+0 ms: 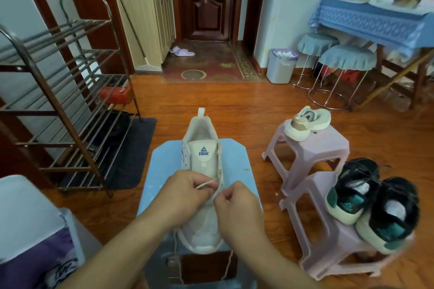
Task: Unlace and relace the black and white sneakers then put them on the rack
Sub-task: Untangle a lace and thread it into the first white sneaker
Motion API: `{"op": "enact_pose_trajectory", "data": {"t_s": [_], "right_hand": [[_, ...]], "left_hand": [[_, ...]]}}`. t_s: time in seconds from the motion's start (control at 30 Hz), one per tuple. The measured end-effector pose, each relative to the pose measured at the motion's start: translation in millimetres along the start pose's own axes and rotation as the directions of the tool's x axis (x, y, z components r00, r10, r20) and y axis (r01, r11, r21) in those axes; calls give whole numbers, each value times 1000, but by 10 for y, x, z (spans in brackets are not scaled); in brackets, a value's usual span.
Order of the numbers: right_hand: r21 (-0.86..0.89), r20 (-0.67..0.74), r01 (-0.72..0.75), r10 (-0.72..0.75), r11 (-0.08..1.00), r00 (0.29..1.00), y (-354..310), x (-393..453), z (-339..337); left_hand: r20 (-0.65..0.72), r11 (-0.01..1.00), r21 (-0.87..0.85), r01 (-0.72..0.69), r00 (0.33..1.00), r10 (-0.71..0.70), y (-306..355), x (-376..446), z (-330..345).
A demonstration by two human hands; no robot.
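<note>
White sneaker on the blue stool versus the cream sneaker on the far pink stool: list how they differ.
The white sneaker lies under both hands, left hand and right hand each pinching its lace; the cream sneaker sits untouched. The white sneaker's upper eyelets are empty, tongue exposed; the cream sneaker's lacing is unclear. The white sneaker's heel points away; the cream sneaker is turned sideways. Both are pale, single shoes on stools.
</note>
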State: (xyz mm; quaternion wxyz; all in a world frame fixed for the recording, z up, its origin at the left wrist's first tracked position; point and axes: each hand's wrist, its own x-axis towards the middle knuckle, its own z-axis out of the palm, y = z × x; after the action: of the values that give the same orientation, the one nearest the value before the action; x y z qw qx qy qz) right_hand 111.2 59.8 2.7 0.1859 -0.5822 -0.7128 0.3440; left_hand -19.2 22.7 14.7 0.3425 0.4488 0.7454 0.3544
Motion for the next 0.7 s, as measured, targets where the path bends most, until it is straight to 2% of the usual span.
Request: {"op": "enact_pose_trajectory", "data": {"t_s": [0.03,0.1,0.13,0.27,0.33,0.4,0.43,0.5,0.53,0.6,0.7], "right_hand": [[141,46,-102,96,985,994,9,36,17],[436,205,-287,216,853,955,31,84,35],[510,271,-347,235,787,933,54,108,39],[543,400,-430,229,721,888,110,140,-8],[536,421,-428,209,728,883,123,149,-35],[496,375,-364,184,788,909,118,147,-48],[446,309,-293,162,846,937,125,152,-44],[257,148,-102,65,961,987,123,143,-36],[165,97,-16,0,986,995,115,131,-32],[62,83,111,-115,992,990,126,123,-32],[-26,138,194,-189,981,972,157,155,-89]], "left_hand": [[6,1000,9,-12,1000,12,-5,3,-5],[17,999,42,-27,999,27,-9,17,-23],[23,997,73,-36,999,34,-9,22,-37],[35,938,337,-77,997,69,1,50,-51],[35,918,386,-85,996,77,15,78,-44],[20,915,394,-88,996,87,49,100,-33],[9,903,419,-94,995,99,66,108,-23],[-10,853,507,-121,989,147,88,115,1],[-16,826,547,-137,985,174,87,109,10],[-7,795,583,-164,978,207,74,95,15],[15,818,550,-169,981,193,85,93,-36]]}}
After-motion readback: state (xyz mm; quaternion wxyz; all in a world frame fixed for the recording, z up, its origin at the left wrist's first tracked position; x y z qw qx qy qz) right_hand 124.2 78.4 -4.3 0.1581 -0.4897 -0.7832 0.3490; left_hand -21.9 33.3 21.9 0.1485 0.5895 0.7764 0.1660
